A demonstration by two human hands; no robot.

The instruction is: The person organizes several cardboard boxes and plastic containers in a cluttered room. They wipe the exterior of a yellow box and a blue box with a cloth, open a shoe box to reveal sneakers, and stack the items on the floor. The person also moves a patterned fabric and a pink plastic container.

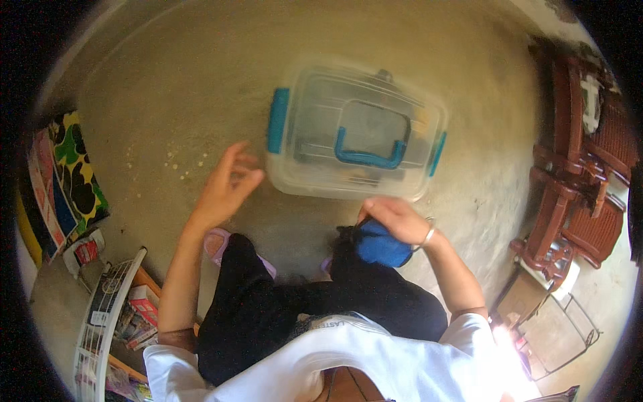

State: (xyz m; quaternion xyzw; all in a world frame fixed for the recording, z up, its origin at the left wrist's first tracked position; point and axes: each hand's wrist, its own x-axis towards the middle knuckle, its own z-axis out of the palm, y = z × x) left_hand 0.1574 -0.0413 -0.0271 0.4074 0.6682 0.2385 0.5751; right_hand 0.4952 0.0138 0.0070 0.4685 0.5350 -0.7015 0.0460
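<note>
On the concrete floor in front of me stands a translucent plastic storage box [321, 183], its lid on. The lid carries a blue carrying handle [369, 158]. A blue latch [279, 120] is on the box's left end, and another [438, 155] on its right. Things inside show only as blurred shapes. My left hand [232, 176] is just off the box's left front corner, empty, fingers apart and slightly curled. Near the front right corner, my right hand [397, 218] grips a blue and black fabric item [382, 246] above my right knee; its exact kind is unclear.
Brown wooden furniture [557, 166] stands along the right, with a metal-framed folding chair [557, 331] nearer me. At left are a camouflage-patterned bag [80, 176] and a white wire-fronted rack [113, 321] holding small boxes. Purple slippers [217, 243] are on my feet.
</note>
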